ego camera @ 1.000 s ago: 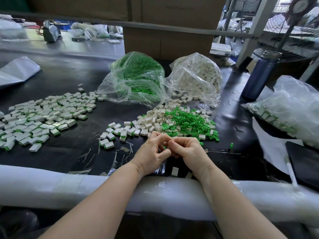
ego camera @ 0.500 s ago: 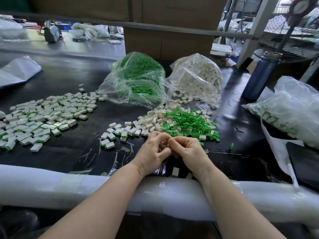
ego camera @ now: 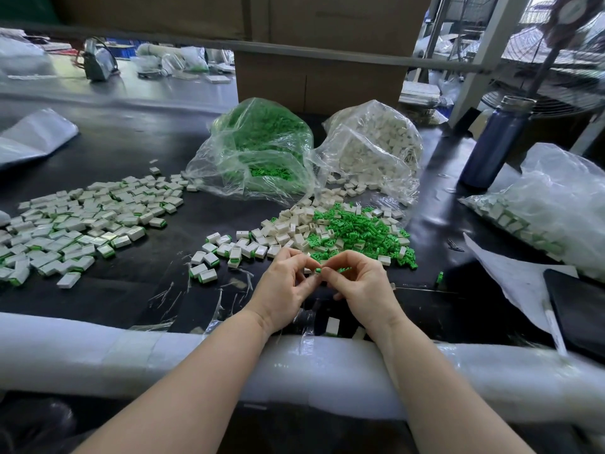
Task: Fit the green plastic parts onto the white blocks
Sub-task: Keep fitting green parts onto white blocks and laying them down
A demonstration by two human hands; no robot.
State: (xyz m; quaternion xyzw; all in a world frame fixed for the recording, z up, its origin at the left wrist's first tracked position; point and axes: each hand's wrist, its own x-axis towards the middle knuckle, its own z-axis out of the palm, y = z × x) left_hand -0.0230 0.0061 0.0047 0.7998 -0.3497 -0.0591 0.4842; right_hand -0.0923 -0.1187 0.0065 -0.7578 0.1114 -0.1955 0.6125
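Pressing a green part home between two hands

Meeting just above the table's near edge, the left hand (ego camera: 288, 285) and right hand (ego camera: 358, 286) are pinching, fingertip to fingertip, a small green part (ego camera: 318, 270). A white block probably sits in the left fingers, though they are hiding it. Loose green parts (ego camera: 360, 234) and white blocks (ego camera: 288, 229) are lying just beyond both hands. No readable writing is showing.
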